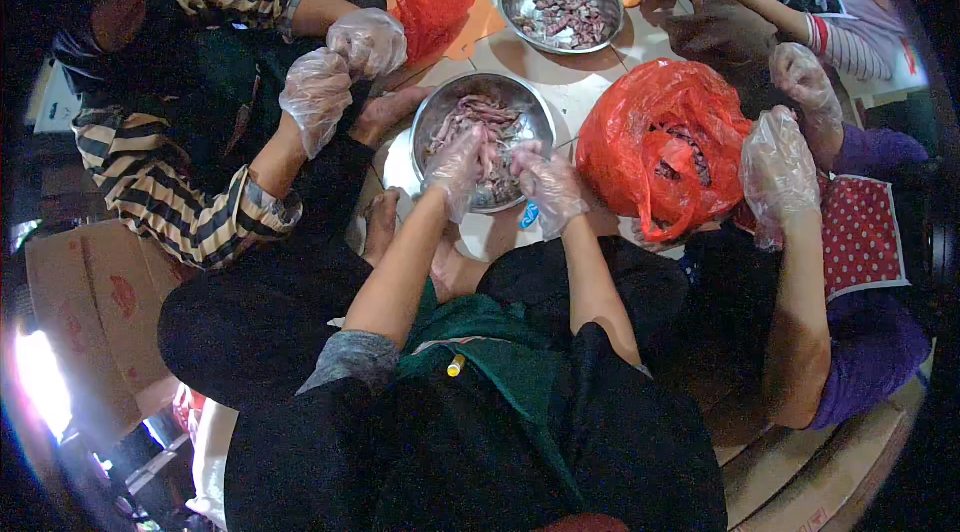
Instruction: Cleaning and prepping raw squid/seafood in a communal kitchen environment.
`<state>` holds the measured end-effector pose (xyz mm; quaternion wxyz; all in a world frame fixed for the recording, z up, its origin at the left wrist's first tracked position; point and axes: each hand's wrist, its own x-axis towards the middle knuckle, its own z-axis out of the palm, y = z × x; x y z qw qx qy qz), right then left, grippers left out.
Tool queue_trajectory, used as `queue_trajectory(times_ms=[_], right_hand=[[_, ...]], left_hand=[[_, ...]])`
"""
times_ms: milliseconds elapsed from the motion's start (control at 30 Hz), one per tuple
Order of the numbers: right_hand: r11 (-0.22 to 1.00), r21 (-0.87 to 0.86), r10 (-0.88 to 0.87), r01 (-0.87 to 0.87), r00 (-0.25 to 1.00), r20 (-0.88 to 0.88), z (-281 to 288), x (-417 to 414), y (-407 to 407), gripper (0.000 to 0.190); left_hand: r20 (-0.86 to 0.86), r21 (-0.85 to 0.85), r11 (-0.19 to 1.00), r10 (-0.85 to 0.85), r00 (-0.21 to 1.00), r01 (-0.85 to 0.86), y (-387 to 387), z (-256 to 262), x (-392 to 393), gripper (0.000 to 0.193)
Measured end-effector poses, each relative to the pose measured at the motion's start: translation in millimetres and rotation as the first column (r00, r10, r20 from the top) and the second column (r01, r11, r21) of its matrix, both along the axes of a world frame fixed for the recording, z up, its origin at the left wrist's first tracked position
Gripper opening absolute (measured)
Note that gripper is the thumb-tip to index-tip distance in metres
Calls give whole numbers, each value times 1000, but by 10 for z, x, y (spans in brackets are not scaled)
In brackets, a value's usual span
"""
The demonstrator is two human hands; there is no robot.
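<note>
In front of me a round stainless steel bowl holds long, pinkish strips of raw meat or seafood. Both my hands wear clear plastic gloves. My left hand reaches over the near left part of the bowl, its fingers closed around a pale pink strip. At the bowl's near right rim is my right hand, with its fingers curled together close to the left fingertips. Whether a piece is pinched in them is too blurred to tell. A small blue-and-white item shows beside my right wrist.
A red plastic bag with dark contents sits to the right. Farther back are another steel bowl of cut pieces, orange sheets and a red bag. Co-workers' gloved hands are on both sides; a cardboard box stands left.
</note>
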<state>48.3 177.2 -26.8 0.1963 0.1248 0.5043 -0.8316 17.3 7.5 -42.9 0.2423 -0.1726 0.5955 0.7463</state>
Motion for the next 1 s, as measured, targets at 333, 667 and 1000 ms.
queue_trajectory(times_ms=[333,667,1000], right_hand=[[927,373,60,26,974,-217,-362,-80,65,25],[731,673,144,109,940,-308,-41,6,-50,40],[700,681,187,215,865,-466,34,17,-114,26]], left_hand=[[-225,-442,859,-385,895,258,67,237,71,29],[-365,-750,634,-634,682,189,81,295,49,27],[-387,-720,657,-648,656,224,72,353,5,28]])
